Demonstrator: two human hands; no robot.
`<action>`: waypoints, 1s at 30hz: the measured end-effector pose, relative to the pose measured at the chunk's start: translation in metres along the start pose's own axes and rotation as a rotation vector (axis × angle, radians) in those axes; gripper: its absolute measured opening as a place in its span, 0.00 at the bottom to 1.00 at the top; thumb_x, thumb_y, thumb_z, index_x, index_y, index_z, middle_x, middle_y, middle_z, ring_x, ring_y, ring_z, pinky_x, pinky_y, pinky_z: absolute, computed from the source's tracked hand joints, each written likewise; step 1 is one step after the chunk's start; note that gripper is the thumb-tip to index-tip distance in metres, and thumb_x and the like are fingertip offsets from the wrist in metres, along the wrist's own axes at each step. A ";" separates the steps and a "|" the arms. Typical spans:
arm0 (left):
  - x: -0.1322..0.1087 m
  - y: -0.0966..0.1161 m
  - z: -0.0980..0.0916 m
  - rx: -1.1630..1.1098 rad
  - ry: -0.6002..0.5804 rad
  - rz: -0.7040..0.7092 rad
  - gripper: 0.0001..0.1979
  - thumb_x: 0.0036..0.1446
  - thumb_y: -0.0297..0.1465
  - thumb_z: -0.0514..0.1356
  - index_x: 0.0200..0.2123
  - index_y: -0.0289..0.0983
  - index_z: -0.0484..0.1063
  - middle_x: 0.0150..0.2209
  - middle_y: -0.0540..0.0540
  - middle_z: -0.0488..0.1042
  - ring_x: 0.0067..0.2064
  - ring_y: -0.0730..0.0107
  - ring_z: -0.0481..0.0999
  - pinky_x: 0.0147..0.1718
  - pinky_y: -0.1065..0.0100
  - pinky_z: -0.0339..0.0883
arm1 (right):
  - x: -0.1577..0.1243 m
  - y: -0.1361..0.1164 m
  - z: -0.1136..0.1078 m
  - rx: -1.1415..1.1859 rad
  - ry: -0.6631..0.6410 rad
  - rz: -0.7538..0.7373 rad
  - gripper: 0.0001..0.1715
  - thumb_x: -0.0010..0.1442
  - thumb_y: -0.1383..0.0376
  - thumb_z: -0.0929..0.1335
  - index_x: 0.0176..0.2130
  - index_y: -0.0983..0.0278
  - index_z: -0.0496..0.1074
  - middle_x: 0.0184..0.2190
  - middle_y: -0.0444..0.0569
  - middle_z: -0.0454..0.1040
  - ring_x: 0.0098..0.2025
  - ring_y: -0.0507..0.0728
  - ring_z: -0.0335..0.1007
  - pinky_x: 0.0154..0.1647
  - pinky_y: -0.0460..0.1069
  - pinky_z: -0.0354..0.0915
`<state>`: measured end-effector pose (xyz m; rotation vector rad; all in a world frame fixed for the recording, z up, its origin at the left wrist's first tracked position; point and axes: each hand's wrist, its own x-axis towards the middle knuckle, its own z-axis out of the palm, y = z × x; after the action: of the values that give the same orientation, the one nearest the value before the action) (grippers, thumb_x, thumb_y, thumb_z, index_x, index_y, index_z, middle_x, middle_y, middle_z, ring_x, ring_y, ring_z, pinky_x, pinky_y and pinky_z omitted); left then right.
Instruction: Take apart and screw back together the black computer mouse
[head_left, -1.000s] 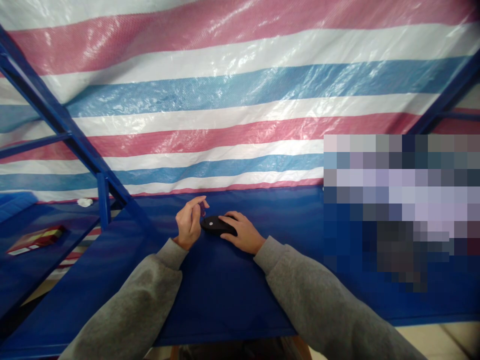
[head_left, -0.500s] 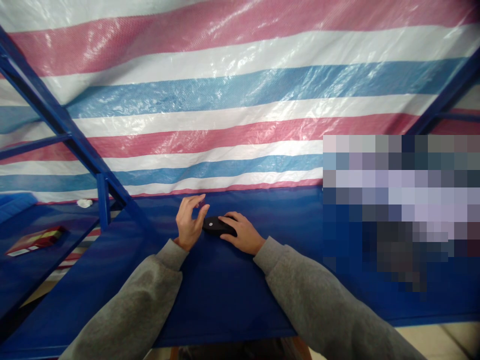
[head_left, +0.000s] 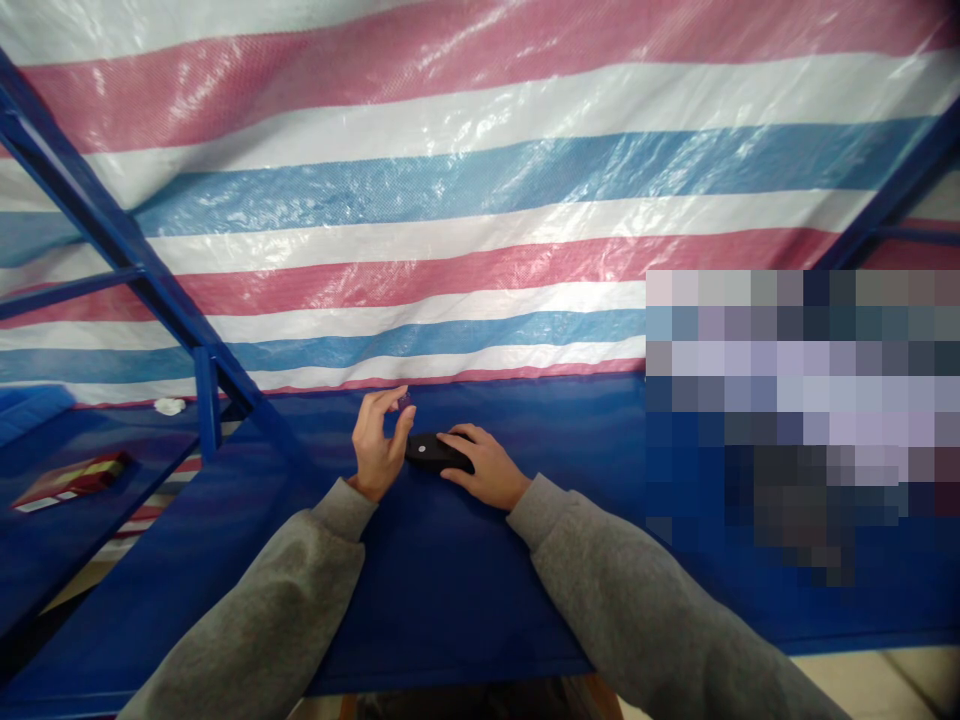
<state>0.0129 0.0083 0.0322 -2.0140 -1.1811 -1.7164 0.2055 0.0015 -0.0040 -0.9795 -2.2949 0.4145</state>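
A black, rounded, elongated object [head_left: 429,452] with a small light dot lies on the blue table [head_left: 450,590]. My right hand [head_left: 484,465] rests over its right end, with the fingers wrapped round it. Just left of the object, my left hand [head_left: 381,440] is raised, and its thumb and fingers pinch a small dark purple thing [head_left: 405,401]. What that small thing is cannot be made out.
A red and yellow box [head_left: 71,482] and a crumpled white piece [head_left: 169,406] lie on the left table, near a blue bin [head_left: 30,410]. Blue metal bars [head_left: 135,250] slant at left. Striped sheeting [head_left: 450,200] hangs behind. The right side is pixelated.
The small purple thing between my left fingers shows a little more and has turned slightly. My right hand and the black object have not moved.
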 end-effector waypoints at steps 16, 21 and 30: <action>0.002 0.000 0.001 0.052 0.076 -0.022 0.12 0.60 0.29 0.56 0.47 0.35 0.70 0.43 0.40 0.71 0.47 0.64 0.70 0.47 0.59 0.65 | 0.000 0.003 0.001 0.006 0.003 -0.005 0.31 0.56 0.59 0.70 0.58 0.62 0.63 0.52 0.53 0.65 0.53 0.61 0.61 0.57 0.57 0.58; 0.001 -0.001 0.003 0.054 0.096 -0.011 0.12 0.57 0.29 0.60 0.45 0.35 0.69 0.41 0.42 0.74 0.45 0.64 0.74 0.45 0.60 0.67 | -0.001 0.003 0.002 0.006 0.009 -0.009 0.31 0.56 0.59 0.70 0.58 0.61 0.63 0.52 0.53 0.65 0.54 0.61 0.61 0.58 0.57 0.58; -0.004 0.000 0.005 0.024 0.103 -0.126 0.13 0.57 0.33 0.60 0.44 0.35 0.69 0.39 0.43 0.76 0.40 0.67 0.77 0.38 0.64 0.72 | 0.000 0.001 0.000 0.000 -0.004 0.002 0.31 0.57 0.59 0.70 0.58 0.62 0.63 0.53 0.54 0.65 0.54 0.61 0.60 0.58 0.57 0.58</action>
<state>0.0163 0.0096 0.0269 -1.8487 -1.3123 -1.8317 0.2056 0.0022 -0.0046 -0.9822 -2.2973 0.4175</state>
